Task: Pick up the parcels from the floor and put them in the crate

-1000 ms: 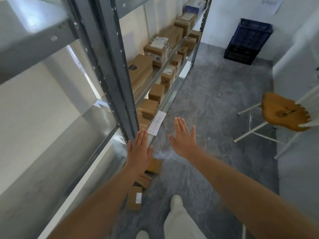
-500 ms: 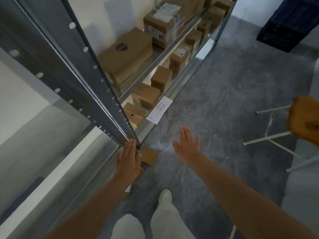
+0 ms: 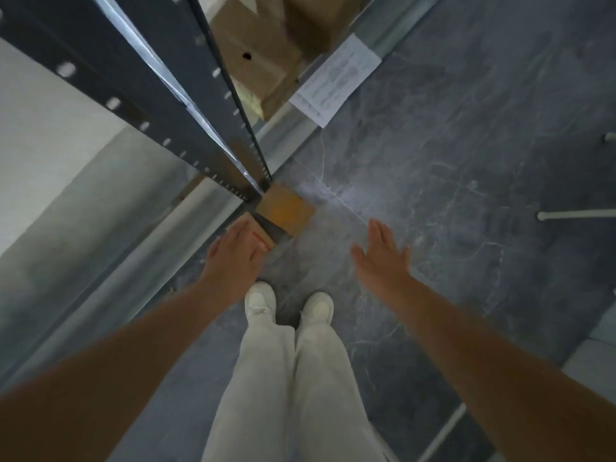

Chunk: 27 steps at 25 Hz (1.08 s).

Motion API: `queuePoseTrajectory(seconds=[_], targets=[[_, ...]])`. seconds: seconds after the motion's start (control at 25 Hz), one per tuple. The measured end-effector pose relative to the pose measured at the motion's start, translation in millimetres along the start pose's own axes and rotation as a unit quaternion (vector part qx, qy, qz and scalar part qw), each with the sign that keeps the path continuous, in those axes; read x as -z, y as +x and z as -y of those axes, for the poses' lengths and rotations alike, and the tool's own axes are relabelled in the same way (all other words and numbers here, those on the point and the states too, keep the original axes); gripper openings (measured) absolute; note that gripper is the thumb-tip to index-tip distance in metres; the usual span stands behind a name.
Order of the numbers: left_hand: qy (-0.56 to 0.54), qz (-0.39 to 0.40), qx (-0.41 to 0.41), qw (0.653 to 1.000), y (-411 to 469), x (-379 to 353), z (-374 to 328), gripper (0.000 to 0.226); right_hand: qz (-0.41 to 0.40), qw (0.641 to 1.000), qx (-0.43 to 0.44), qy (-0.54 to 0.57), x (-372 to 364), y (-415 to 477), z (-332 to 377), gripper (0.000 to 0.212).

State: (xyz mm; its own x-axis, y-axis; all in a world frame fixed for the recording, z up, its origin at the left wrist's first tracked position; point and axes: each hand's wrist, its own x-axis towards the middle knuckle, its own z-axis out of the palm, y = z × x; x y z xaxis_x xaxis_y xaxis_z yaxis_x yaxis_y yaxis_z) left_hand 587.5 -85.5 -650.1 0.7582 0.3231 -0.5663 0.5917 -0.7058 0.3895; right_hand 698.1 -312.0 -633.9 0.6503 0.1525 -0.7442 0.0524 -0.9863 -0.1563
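A brown cardboard parcel point(image 3: 287, 208) lies on the grey floor at the foot of the dark shelf upright. A second parcel point(image 3: 262, 235) lies just nearer me, mostly hidden under my left hand point(image 3: 237, 251), which hovers flat over it with fingers together; whether it touches the parcel I cannot tell. My right hand point(image 3: 383, 258) is held flat over bare floor to the right, fingers spread, holding nothing. The crate is out of view.
The dark metal shelf upright point(image 3: 206, 105) rises at the left, with cardboard boxes point(image 3: 256, 58) on the lowest shelf and a white paper sheet point(image 3: 335, 80) on its edge. My white shoes point(image 3: 260, 300) stand just below the parcels. White stool legs point(image 3: 576, 214) reach in at the right.
The view has tilted down to look straight at the floor. Both hands have lowered toward the parcels, the left one now over the nearer parcel. The blue crate and stool seat have left the view.
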Motion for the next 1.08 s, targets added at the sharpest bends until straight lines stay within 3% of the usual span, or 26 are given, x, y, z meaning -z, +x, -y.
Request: queuePoseTrajectory(seconds=[0.16,0.28,0.4,0.52,0.56,0.6,0.68,0.8,0.96,1.08], targets=[[-0.035,0.046,0.037,0.998,62,-64,51,0.045,0.026,0.999,-0.003,0.024,-78,63,3,0.065],[-0.072,0.046,0.056,0.995,115,-96,73,0.045,0.062,0.987,-0.039,0.141,-119,114,13,0.065],[-0.102,0.039,0.071,0.991,179,-137,88,0.035,0.106,0.944,-0.126,0.286,-155,180,22,0.062],[-0.138,0.034,0.084,0.986,245,-182,100,0.03,0.148,0.928,-0.14,0.312,-188,246,20,0.018],[-0.161,0.031,0.089,0.982,262,-194,102,0.027,0.159,0.919,-0.137,0.334,-195,264,20,0.021],[-0.184,0.022,0.099,0.978,278,-203,103,0.028,0.17,0.901,-0.14,0.375,-203,280,19,0.026],[-0.226,0.0,0.133,0.965,300,-217,105,0.035,0.18,0.842,-0.15,0.487,-215,301,24,0.016],[-0.247,-0.025,0.175,0.953,298,-216,100,0.039,0.197,0.783,-0.146,0.571,-209,300,34,0.019],[-0.293,-0.016,0.167,0.941,237,-177,52,0.044,0.147,0.756,-0.176,0.613,-156,241,22,0.021],[-0.307,-0.002,0.131,0.943,175,-112,-27,0.045,0.105,0.754,-0.183,0.622,-75,159,-1,0.023]])
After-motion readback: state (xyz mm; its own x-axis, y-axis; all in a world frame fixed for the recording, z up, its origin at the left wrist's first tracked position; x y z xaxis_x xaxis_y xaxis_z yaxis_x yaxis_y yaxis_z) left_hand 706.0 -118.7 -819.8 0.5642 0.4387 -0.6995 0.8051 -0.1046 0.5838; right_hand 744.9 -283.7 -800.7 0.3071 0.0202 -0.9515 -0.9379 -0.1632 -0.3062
